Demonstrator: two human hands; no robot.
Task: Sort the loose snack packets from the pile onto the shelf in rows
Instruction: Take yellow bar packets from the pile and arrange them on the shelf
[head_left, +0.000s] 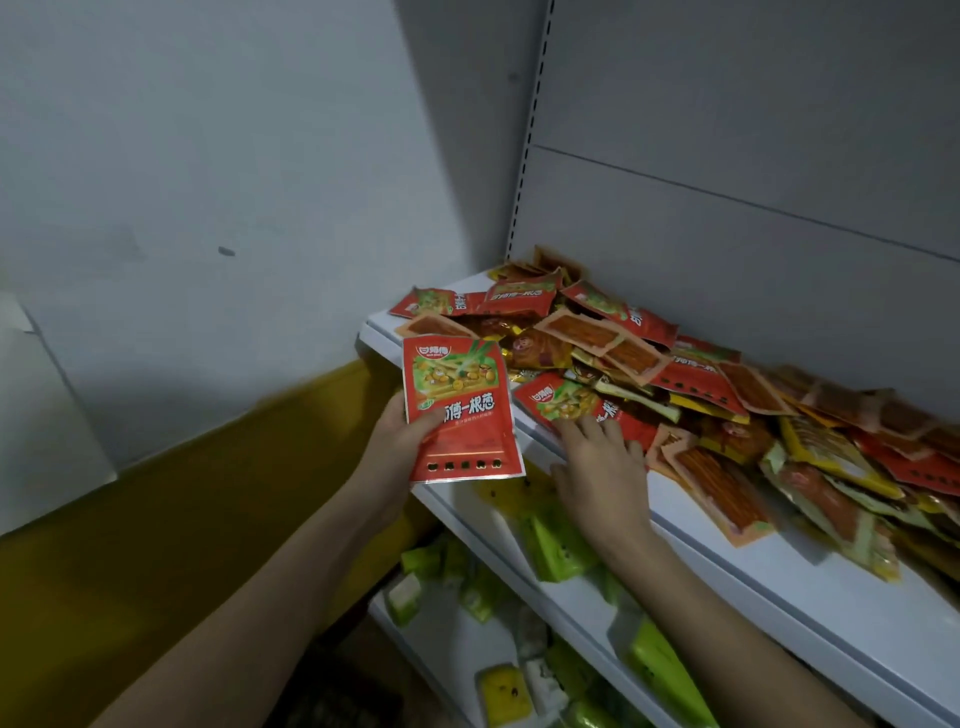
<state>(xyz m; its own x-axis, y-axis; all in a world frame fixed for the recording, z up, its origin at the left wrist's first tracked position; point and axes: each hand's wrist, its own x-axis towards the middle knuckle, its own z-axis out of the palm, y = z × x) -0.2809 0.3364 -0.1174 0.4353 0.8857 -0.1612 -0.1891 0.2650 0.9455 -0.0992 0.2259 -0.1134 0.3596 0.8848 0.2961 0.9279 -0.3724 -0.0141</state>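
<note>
- Red snack packet: I hold it upright in my left hand, thumb pinching its front, just off the left end of the shelf.
- My right hand lies palm down on the shelf's front edge, fingers fairly straight, their tips on a second red packet at the near side of the pile.
- The pile of red, orange and yellow packets sprawls loose across the white shelf, from its left back corner out to the right edge of my view.
- Below, green packets lie scattered on a lower shelf.
</note>
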